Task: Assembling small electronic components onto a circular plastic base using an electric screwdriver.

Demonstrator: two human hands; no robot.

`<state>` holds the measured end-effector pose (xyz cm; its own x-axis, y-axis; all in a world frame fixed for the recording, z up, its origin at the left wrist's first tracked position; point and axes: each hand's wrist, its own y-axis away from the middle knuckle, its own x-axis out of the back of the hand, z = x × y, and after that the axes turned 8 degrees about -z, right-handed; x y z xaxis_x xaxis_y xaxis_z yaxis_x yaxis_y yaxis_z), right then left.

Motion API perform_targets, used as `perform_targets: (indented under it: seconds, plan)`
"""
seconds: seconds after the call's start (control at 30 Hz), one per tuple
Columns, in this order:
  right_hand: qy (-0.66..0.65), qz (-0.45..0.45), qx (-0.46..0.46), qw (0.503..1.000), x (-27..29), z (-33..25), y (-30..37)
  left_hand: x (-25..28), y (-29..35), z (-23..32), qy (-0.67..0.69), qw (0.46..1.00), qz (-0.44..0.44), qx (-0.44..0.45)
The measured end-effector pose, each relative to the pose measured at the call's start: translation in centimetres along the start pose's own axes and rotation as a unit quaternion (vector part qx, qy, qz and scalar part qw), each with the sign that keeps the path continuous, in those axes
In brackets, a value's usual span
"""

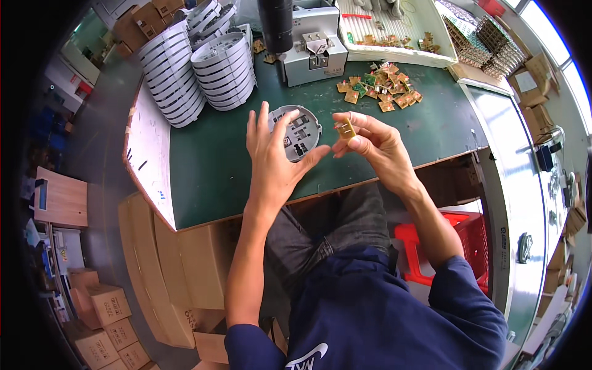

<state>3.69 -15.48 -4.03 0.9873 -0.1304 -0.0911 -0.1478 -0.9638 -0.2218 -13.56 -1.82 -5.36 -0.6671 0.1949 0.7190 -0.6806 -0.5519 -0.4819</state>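
A small tan circuit board (346, 129) with metal pins is pinched between the thumb and fingers of my right hand (376, 145), raised over the green bench. My left hand (274, 145) spreads its fingers above a round grey plastic housing (310, 123). Whether its fingertips touch the rim I cannot tell. Dark and metallic parts show inside the housing, and my left hand covers part of it. Beyond my right hand lies a loose pile of similar small boards (388, 86), some of them green.
Tall stacks of grey round housings (225, 71) stand at the back left. A grey metal fixture (314, 58) sits at the back middle under a black cylinder (275, 24). Behind the pile is a white tray (401, 55) with boards. A red plastic stool (410, 246) stands below the bench.
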Motion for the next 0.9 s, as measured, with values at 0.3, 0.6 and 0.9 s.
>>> perform_targets:
  seconds: [0.3, 0.6, 0.9]
  plan:
    - [-0.013, 0.033, 0.067, 0.997, -1.7, 0.7, -0.1, 1.4, 1.3, 4.5, 0.296, 0.953, 0.011, 0.062]
    - [-0.003, 0.032, 0.062, 0.998, -2.9, 0.7, -0.3, 0.4, 1.4, 4.0, 0.327, 0.939, 0.089, 0.053]
    - [-0.014, 0.061, 0.072, 0.995, -4.0, 1.1, -0.7, -0.4, 1.7, 4.0, 0.244, 0.959, 0.138, 0.041]
